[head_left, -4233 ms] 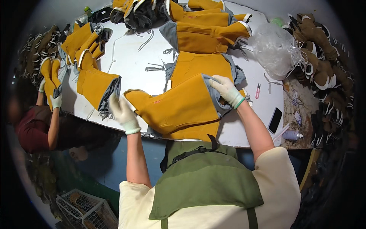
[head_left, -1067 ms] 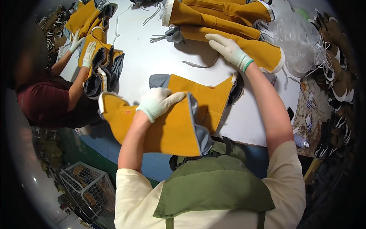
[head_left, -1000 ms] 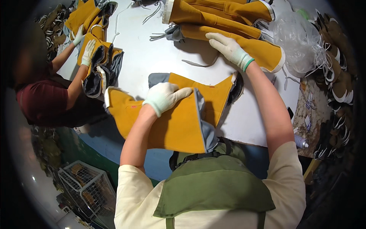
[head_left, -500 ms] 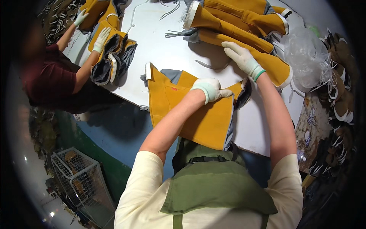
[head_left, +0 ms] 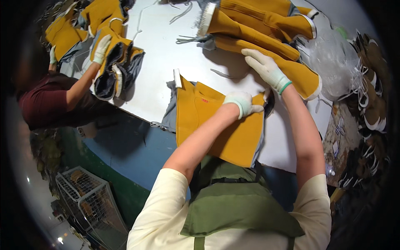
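A mustard-yellow garment piece (head_left: 200,121) with a grey lining and white edging lies in front of me, its near edge hanging past the table edge at my apron. My gloved left hand (head_left: 241,104) is closed at its upper right, fingers curled into the fabric and thumb stretched out; the fingertips are hidden. Beyond it, my gloved right hand (head_left: 266,71) rests flat, with straight fingers, on the lowest piece of a mustard-yellow garment stack (head_left: 254,33). The stack has white-trimmed ends and grey ties on its left side.
A co-worker's gloved hand (head_left: 102,49) touches another mustard-yellow garment bundle (head_left: 112,54) at the table's left. Clear plastic bags (head_left: 333,60) lie right of my stack, beside hanging dark pieces (head_left: 373,104). A wire cage cart (head_left: 89,196) stands on the floor at lower left.
The garment piece and my left hand have shifted right and slightly nearer, uncovering more grey lining at its left. My right hand has barely moved. The co-worker's far hand has lowered toward the left.
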{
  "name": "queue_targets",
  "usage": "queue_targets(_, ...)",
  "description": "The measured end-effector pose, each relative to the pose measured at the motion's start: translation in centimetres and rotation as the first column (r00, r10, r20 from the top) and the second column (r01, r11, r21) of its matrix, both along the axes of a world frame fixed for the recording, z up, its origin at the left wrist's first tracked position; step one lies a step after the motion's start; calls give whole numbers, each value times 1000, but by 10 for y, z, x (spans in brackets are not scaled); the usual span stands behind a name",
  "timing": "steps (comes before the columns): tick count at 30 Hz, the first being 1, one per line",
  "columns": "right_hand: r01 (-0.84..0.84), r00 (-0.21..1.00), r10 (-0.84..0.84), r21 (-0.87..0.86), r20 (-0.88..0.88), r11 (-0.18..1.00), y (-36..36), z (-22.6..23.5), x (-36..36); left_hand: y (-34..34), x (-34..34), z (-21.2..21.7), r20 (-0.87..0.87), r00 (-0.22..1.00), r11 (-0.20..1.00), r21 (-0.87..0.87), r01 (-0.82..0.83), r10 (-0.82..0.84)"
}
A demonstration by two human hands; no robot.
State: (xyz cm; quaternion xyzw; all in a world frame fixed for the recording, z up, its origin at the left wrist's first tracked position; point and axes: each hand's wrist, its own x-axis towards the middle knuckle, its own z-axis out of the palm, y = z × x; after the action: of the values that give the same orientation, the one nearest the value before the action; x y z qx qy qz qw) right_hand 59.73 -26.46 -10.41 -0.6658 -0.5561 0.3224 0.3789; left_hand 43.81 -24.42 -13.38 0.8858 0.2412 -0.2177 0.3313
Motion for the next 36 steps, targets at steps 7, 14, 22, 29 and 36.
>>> queue_targets(7,0,996,2,-29,85,1000,3,-3,-1,-6,-1,-54,251,963,994,73,82,-98)
queue_targets(14,6,994,-6,-8,107,1000,2,-10,0,-3,2,-28,273,950,981,163,109,-151)
queue_targets(22,14,991,-13,-13,133,1000,2,-4,-5,-21,1,-84,346,933,973,230,23,-103)
queue_targets(29,3,996,-5,18,92,1000,1,-6,-6,-37,-32,-19,778,625,896,318,-310,-60)
queue_targets(36,-21,998,24,-53,64,998,-4,-5,-8,-1,-212,-19,475,416,530,-129,-838,775)
